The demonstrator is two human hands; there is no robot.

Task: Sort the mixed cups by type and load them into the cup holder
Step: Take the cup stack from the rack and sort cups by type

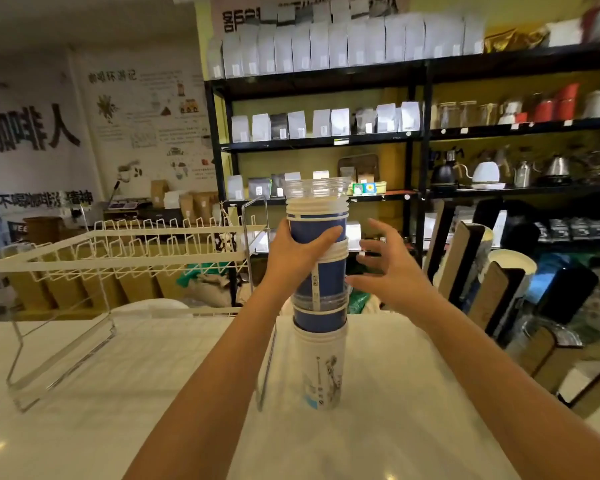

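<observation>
A tall nested stack of mixed cups (321, 323) stands upright on the white counter (153, 393). It has blue paper cups, white paper cups and clear plastic cups, with a clear cup (314, 189) on top and a white printed cup (321, 368) at the bottom. My left hand (297, 252) grips the upper blue cups of the stack. Just to the right of the stack, my right hand (390, 268) is open with fingers spread, apart from the cups. The white wire cup holder (125, 251) stands to the left, with nothing visible in it.
Black shelving (420, 140) with white bags, jars and kettles fills the back right. Cardboard boxes and dark packages (492, 289) stand just past the counter's right edge. Brown paper bags sit behind the holder. Posters cover the left wall.
</observation>
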